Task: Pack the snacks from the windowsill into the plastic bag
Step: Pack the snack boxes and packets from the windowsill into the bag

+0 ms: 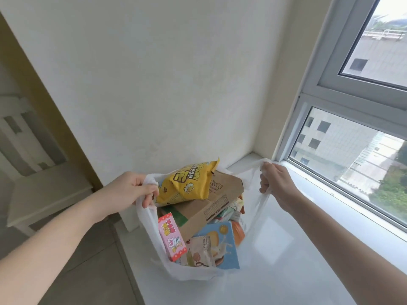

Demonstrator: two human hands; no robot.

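The one camera sits on my head, wide-angle, looking forward and down past my outstretched forearms at the white windowsill close below, a plain wall straight ahead, the window along my right and floor to my left.

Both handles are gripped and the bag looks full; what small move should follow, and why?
Probably draw the left hand and right hand together to close the plastic bag: the yellow snack bag sticks out on top, and no snacks show on the windowsill.
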